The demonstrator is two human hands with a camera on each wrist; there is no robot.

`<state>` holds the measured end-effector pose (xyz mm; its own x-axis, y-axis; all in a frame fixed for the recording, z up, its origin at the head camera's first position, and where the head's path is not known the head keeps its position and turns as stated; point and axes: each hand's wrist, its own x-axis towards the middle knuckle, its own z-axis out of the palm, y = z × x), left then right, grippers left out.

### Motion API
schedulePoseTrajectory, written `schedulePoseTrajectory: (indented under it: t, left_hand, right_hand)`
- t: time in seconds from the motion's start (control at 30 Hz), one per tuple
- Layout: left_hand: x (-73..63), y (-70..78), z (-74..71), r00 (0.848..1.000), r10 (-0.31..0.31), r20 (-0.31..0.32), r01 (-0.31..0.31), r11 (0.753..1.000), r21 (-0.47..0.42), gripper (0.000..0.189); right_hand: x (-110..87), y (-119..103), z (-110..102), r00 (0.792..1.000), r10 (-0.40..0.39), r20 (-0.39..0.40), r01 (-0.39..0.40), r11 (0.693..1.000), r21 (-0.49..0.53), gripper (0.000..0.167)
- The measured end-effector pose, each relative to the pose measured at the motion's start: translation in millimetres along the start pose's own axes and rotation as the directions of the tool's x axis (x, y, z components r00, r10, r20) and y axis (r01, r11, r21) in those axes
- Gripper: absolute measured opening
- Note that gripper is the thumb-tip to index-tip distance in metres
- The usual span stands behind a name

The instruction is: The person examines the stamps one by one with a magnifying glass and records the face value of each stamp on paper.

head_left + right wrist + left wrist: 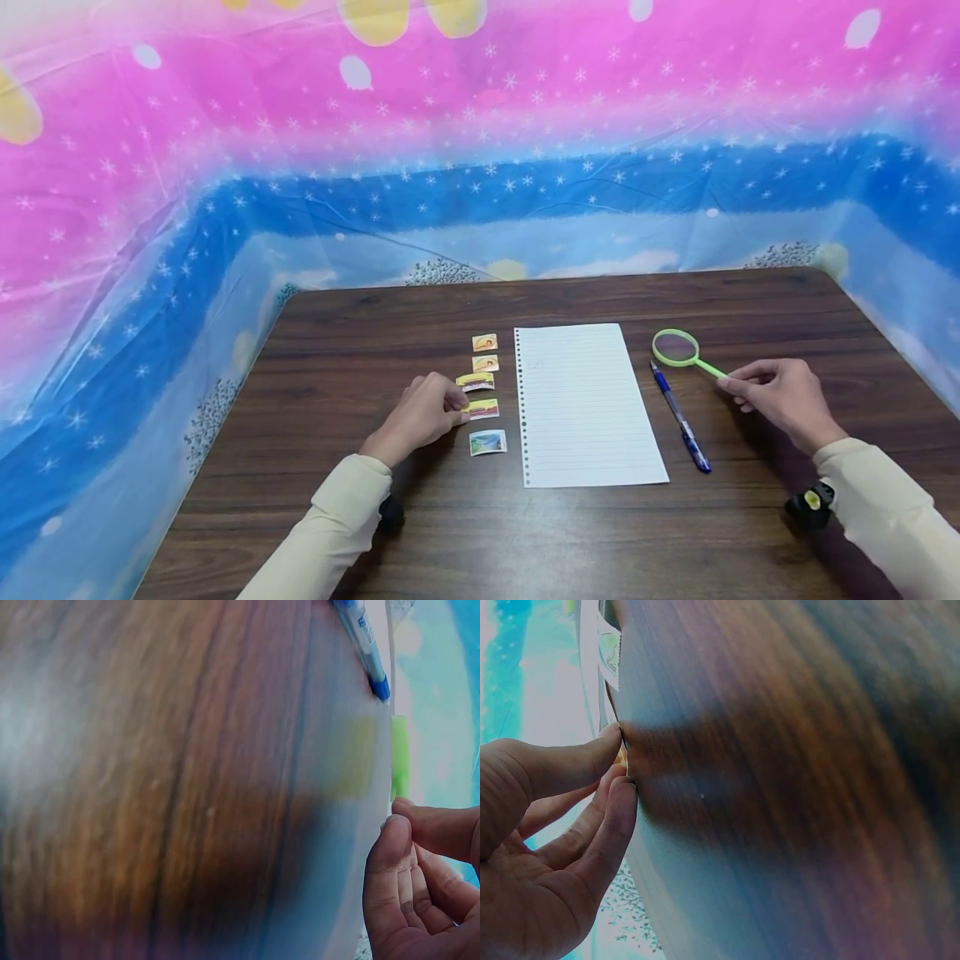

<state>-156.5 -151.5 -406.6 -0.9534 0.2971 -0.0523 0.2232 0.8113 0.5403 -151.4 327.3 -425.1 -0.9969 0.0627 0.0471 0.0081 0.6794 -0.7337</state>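
My left hand pinches the left edge of a yellow-and-red stamp between thumb and fingertips. The left wrist view shows this stamp edge-on, mostly hidden by the fingers. Directly above it in the column lies a similar yellow-and-red stamp, with two orange stamps further back. Nearest the front is a stamp with a green and blue landscape, its edge curling up. At the right, my right hand holds the handle end of a green magnifying glass between thumb and fingers; the lens points back and left.
A sheet of lined, hole-punched paper lies right of the stamps, with faint marks near its upper left. A blue pen rests between the paper and my right hand. Behind the dark wooden table hangs a pink and blue patterned cloth.
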Motion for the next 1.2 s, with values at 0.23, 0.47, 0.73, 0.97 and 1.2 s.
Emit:
schedulePoseTrajectory:
  t: [0.23, 0.47, 0.73, 0.97, 1.2]
  left_hand:
    - [0.7, -0.2, 0.4, 1.000, -0.014, 0.000, 0.014, 1.000, 0.003, 0.010]
    - [1.4, -0.2, 0.7, 1.000, -0.018, -0.001, 0.018, 1.000, 0.006, 0.008]
    - [1.4, -0.1, 1.0, 1.000, -0.020, 0.001, 0.020, 1.000, 0.004, 0.008]
    - [0.8, 0.8, 1.3, 1.000, -0.025, -0.001, 0.025, 1.000, 0.001, 0.007]
    - [-1.1, 0.7, 3.0, 1.000, -0.013, -0.014, 0.013, 1.000, 0.007, 0.007]
  right_hand:
    - [1.9, 8, -2, 1.000, 0.023, 0.002, -0.023, 1.000, -0.008, 0.038]
    - [2.5, 10, -2, 0.999, 0.042, 0.007, -0.041, 0.999, -0.011, 0.036]
    - [2.7, 12, -3, 0.998, 0.063, 0.028, -0.062, 0.998, -0.017, 0.037]
    - [2.9, 16, -3, 0.998, 0.057, 0.034, -0.056, 0.998, -0.030, 0.036]
    - [2.7, 17, -5, 0.997, 0.061, 0.043, -0.059, 0.997, -0.039, 0.036]
